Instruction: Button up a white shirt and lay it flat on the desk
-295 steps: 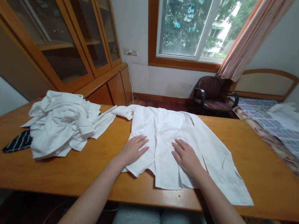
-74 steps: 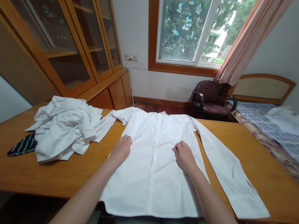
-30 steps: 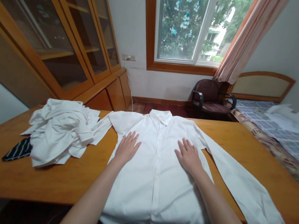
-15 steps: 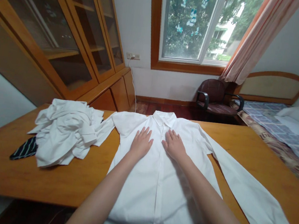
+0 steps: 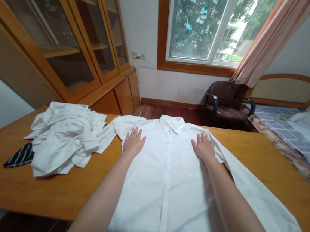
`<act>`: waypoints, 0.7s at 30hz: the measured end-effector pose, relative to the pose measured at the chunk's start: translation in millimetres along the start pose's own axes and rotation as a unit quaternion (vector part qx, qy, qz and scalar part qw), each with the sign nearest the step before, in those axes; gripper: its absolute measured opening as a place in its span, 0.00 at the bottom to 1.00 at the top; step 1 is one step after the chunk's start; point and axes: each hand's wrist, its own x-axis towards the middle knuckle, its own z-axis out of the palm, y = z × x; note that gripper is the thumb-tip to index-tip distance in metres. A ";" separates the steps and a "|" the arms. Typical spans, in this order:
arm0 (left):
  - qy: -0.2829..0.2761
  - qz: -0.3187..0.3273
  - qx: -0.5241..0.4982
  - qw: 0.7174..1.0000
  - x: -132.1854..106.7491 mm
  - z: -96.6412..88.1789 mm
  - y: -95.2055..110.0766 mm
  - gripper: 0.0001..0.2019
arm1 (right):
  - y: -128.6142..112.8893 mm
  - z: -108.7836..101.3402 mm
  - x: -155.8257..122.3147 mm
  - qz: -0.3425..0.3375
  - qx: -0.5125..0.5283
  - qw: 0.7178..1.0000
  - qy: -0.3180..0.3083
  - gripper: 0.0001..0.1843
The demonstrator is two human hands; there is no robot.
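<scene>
A white button-up shirt (image 5: 149,183) lies spread front side up, its collar pointing toward the window. My left hand (image 5: 134,142) rests flat on the shirt's left chest near the armhole, fingers apart. On the opposite side of the chest, below the shoulder, my right hand (image 5: 204,147) also lies flat with spread fingers. The right sleeve stretches down toward the lower right corner, partly behind my forearm. The left sleeve runs outward to a crumpled pile of white clothes (image 5: 64,138), where its end is hard to separate from the pile.
The wooden table (image 5: 101,184) carries everything. A dark striped cloth (image 5: 20,156) pokes out from under the pile. Beyond the table stand a glass-door cabinet (image 5: 66,56), an office chair (image 5: 222,98) below the window (image 5: 199,27), and a bed (image 5: 292,125) on the right.
Both hands have slid apart over the shirt, from beside the button placket outward to the two sides of the chest. The view has shifted slightly.
</scene>
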 end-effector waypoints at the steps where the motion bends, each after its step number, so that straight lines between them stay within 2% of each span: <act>1: -0.001 -0.004 0.003 1.000 -1.6 0.2 -2.2 0.31 | 3.2 1.3 -1.9 0.000 -0.004 1.000 0.003 0.38; 9: 0.020 -0.001 0.020 1.000 -29.4 4.7 -12.4 0.31 | -5.8 5.2 -37.7 -0.022 -0.022 0.998 0.059 0.35; 14: 0.025 -0.001 0.029 0.999 -47.5 2.3 -19.4 0.31 | -9.9 1.5 -52.9 -0.029 -0.027 0.997 0.070 0.33; 21: 0.027 0.000 0.039 0.999 -71.5 -4.9 -16.6 0.30 | -7.4 -0.5 -75.8 -0.034 -0.033 0.996 0.071 0.32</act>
